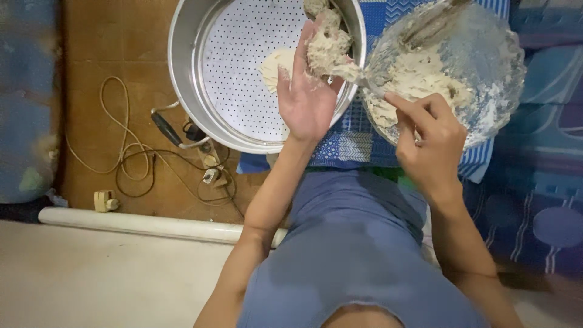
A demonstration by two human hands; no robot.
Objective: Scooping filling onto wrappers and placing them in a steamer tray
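Note:
My left hand (306, 97) is held palm up over the near edge of a round metal steamer tray (243, 79) with a perforated floor. A lump of pale sticky dough (327, 51) rests on its fingers. My right hand (428, 143) grips the near rim of a clear bowl (486, 67) smeared with the same pale dough (419, 79). A strand of dough stretches from the lump to the bowl's rim. A flat pale piece (274, 64) lies on the tray, and more lumps (319, 9) sit at its far side.
The tray and bowl rest on a blue patterned cloth (352, 146). Left of the tray, on the brown tiled floor, lie a beige cable (121, 146), plugs (209, 170) and a white pipe (146, 223). A utensil handle (434, 24) leans inside the bowl. My knees in blue fabric fill the foreground.

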